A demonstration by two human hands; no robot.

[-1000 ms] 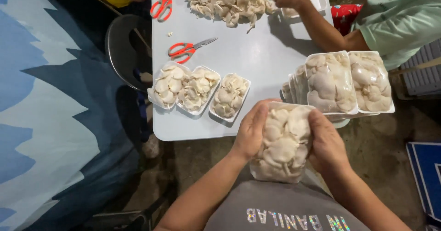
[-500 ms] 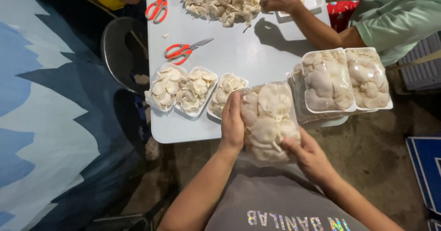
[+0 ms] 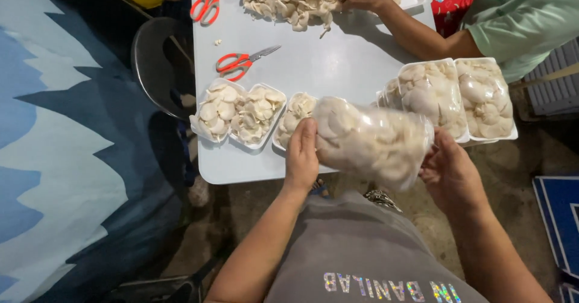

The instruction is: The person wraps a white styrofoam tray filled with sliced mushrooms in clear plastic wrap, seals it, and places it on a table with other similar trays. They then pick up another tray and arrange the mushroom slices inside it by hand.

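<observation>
Mushroom tray (image 3: 371, 140), wrapped in clear film, is held between my two hands above the near edge of the white table (image 3: 338, 68). My left hand (image 3: 301, 155) closes its grip on one end; my right hand (image 3: 449, 170) grips the other. Three open trays of mushrooms (image 3: 241, 111) sit just beyond, red scissors (image 3: 238, 63) farther back.

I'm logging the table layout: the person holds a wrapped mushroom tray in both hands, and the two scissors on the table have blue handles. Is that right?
Not quite. The head view shows both scissors with red handles: one pair mid-table, the other near the far edge. The rest holds: the left hand and right hand grip a wrapped mushroom tray at the near edge of the table.
</observation>
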